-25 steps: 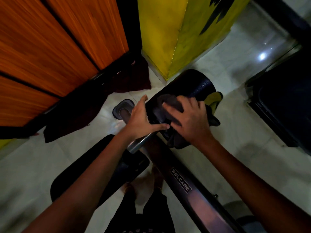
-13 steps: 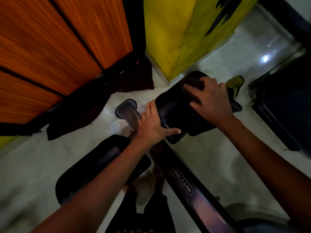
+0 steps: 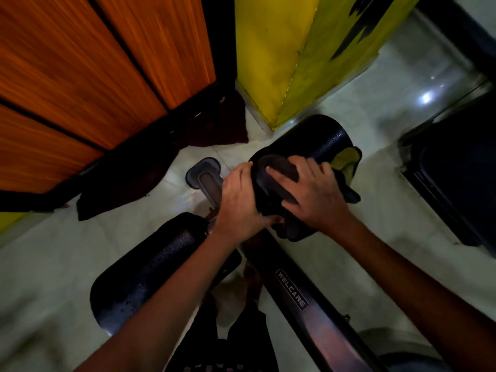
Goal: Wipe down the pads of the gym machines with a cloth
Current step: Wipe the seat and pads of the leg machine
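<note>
Right hand [image 3: 315, 196], fingers spread, presses cloth [image 3: 346, 163] onto the near end of the roller pad [image 3: 319, 140]. Pad's long axis runs away up-right from that hand. Left hand [image 3: 239, 202] steadies the pad's end beside it, fingers flat.

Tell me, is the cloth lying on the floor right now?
No, the cloth is pressed against the black roller pad under the right hand, well above the floor.

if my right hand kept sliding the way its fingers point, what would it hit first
Probably your left hand: the right hand presses the cloth on the roller pad, fingers aimed left toward it. Depth is unclear.
</note>
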